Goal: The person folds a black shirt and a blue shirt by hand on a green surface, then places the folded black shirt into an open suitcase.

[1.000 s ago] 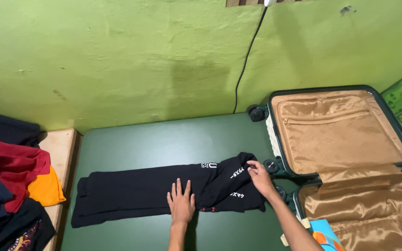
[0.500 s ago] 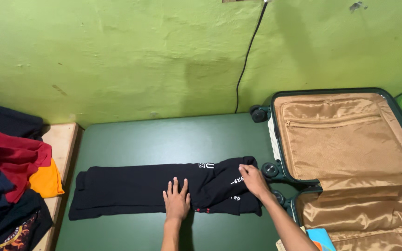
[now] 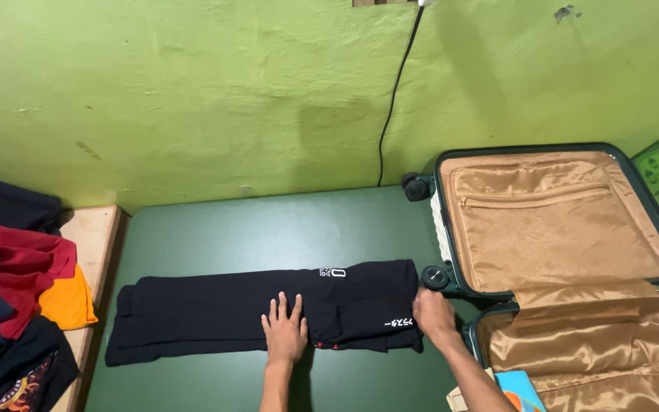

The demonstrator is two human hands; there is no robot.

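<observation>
A black garment point(image 3: 223, 313) with small white print lies folded into a long strip across the dark green surface point(image 3: 268, 229). My left hand point(image 3: 285, 336) rests flat on its middle, fingers spread. My right hand point(image 3: 432, 314) presses down on the strip's right end, beside the suitcase wheel point(image 3: 434, 278). The right end of the garment lies flat and squared off.
An open dark green suitcase point(image 3: 558, 152) with tan satin lining lies at the right, its lower half at bottom right. A pile of red, orange, blue and black clothes point(image 3: 9, 290) sits on a wooden ledge at left. A black cable point(image 3: 390, 99) hangs down the green wall.
My right hand folded the loose right end of the garment inward and slid down to the lower right corner. The left hand stayed flat on the middle.
</observation>
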